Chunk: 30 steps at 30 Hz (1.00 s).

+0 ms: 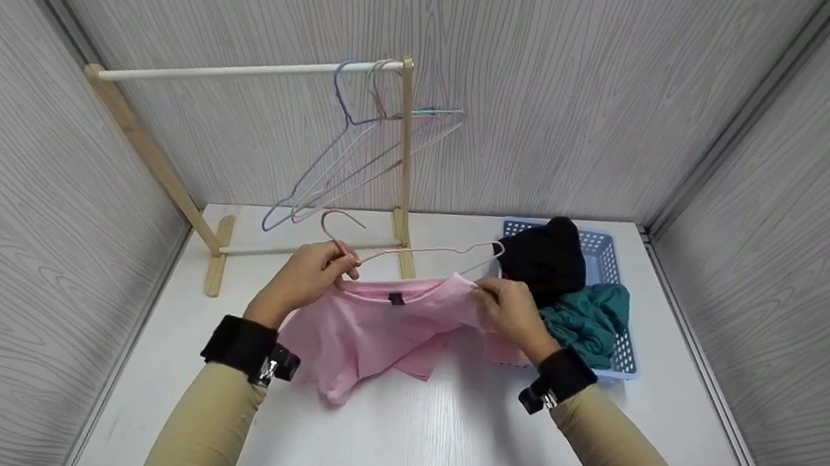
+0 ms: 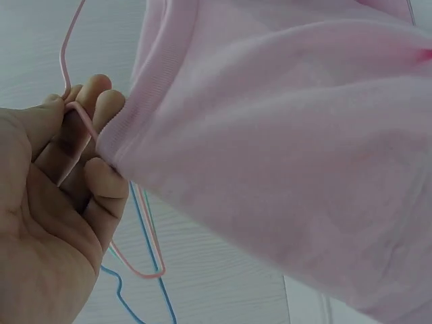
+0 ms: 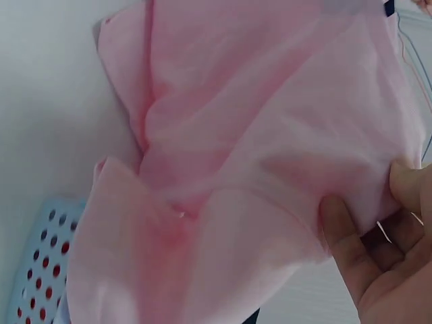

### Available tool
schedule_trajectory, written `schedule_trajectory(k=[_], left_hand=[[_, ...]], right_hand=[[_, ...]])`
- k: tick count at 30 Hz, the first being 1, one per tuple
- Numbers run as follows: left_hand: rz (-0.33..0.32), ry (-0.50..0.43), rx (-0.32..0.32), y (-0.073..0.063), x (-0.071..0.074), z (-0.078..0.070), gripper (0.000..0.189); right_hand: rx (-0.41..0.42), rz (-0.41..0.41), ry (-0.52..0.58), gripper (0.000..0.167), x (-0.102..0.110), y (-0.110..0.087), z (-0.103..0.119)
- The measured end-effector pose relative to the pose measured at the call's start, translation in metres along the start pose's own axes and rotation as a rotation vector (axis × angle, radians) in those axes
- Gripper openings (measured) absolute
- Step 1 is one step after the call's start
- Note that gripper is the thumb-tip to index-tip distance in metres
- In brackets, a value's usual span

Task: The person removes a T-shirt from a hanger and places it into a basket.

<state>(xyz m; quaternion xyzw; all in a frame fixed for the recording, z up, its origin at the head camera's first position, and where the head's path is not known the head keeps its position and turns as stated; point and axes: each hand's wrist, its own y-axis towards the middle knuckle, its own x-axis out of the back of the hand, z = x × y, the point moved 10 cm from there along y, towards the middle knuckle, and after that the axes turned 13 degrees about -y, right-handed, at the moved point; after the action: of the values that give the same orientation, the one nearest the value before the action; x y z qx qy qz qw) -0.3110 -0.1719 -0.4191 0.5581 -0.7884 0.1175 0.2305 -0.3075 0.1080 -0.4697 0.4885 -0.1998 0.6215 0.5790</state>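
A pink shirt (image 1: 385, 327) hangs between my two hands above the table, its neckline and dark label (image 1: 396, 299) facing up. My left hand (image 1: 314, 273) pinches a pink wire hanger (image 1: 414, 250) just below its hook; in the left wrist view the shirt's ribbed collar (image 2: 145, 101) lies against those fingers. One hanger shoulder runs down inside the neckline near the left hand. The other end of the hanger stands out above the collar, near the right hand. My right hand (image 1: 516, 313) pinches the shirt by the collar edge, fingers and thumb on the cloth (image 3: 364, 169).
A wooden rack with a white rail (image 1: 250, 70) stands at the back left. Several wire hangers (image 1: 317, 159) hang at the rail's right end. On the right, a blue perforated basket (image 1: 606, 255) holds black cloth (image 1: 546, 258) and green cloth (image 1: 589, 324).
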Motion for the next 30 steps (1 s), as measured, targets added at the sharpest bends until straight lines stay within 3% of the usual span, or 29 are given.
schedule_trajectory(k=[5, 8, 11, 17, 23, 30], left_hand=[[-0.022, 0.09, 0.025, 0.01, -0.006, -0.006, 0.029], [-0.049, 0.155, 0.032, 0.013, -0.008, -0.009, 0.03], [-0.082, 0.175, 0.021, 0.016, -0.009, -0.015, 0.03], [-0.096, 0.094, -0.021, 0.023, -0.019, -0.03, 0.029], [-0.101, 0.047, -0.024, 0.03, -0.028, -0.031, 0.026], [-0.093, 0.006, 0.015, 0.036, -0.031, -0.028, 0.026]], right_hand=[[-0.008, 0.035, 0.09, 0.011, -0.019, 0.001, 0.019], [0.002, 0.107, 0.093, 0.014, -0.037, -0.001, 0.033], [0.02, 0.2, 0.07, 0.027, -0.058, -0.005, 0.045], [0.052, 0.305, 0.086, 0.047, -0.089, -0.012, 0.065], [0.174, 0.354, 0.113, 0.032, -0.111, -0.021, 0.091], [0.289, 0.467, 0.066, 0.028, -0.139, -0.045, 0.114]])
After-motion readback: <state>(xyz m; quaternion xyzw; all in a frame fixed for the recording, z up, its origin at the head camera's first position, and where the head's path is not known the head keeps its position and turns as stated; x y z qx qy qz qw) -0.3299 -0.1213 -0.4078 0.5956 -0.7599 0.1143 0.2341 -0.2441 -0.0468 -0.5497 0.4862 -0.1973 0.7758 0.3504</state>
